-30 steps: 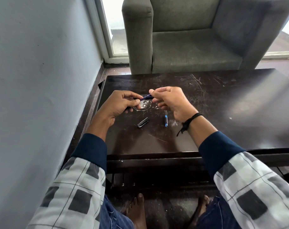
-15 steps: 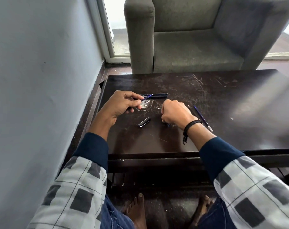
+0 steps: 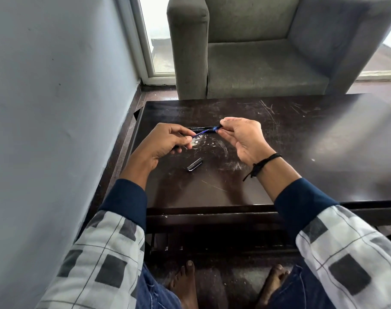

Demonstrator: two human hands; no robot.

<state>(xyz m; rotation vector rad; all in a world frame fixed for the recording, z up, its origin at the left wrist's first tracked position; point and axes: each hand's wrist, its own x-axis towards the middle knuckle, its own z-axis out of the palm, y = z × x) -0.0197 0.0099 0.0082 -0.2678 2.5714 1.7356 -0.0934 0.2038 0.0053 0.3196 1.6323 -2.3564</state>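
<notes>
A thin blue pen refill (image 3: pixel 202 132) is held just above the dark table (image 3: pixel 212 192). My left hand (image 3: pixel 165 141) pinches its left end between thumb and fingers. My right hand (image 3: pixel 241 139) pinches a small blue pen piece (image 3: pixel 217 129) at the refill's right end, its other fingers loosely spread. Just behind the refill, a black pen barrel (image 3: pixel 199 127) with white lettering lies flat on the table. A short black ribbed pen part (image 3: pixel 195 164) lies on the table below and between my hands.
The scratched tabletop has a whitish scuffed patch (image 3: pixel 212 146) under my hands. A grey armchair (image 3: pixel 257 63) stands right behind the table's far edge. A grey wall (image 3: pixel 56 108) runs close along the left. My bare feet (image 3: pixel 188 284) are under the table.
My right hand dropped to the table over the small blue piece, then rose with it to the refill's right end. The piece no longer lies on the table. My left hand stayed put.
</notes>
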